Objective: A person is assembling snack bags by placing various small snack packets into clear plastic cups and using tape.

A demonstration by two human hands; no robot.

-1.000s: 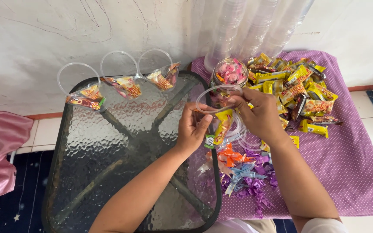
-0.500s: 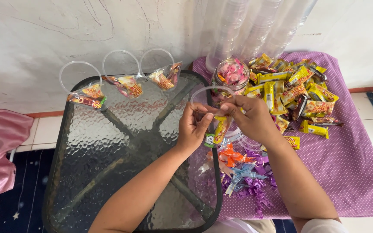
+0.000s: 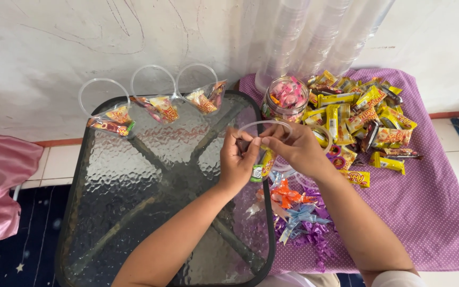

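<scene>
Many yellow snack packets [image 3: 357, 114] heaped right; my left hand [image 3: 237, 162] and right hand [image 3: 293, 149] pinch clear cup [image 3: 264, 139], seemingly holding yellow-green packet [image 3: 264, 165].

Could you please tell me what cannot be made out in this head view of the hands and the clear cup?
- Left hand palm side: turned away, so its hold on the clear cup is hidden.
- Cup's lower body: covered by both hands; right hand.
- Stacked clear cups: cut off by the top edge.
- Snack packets: print too small.
</scene>
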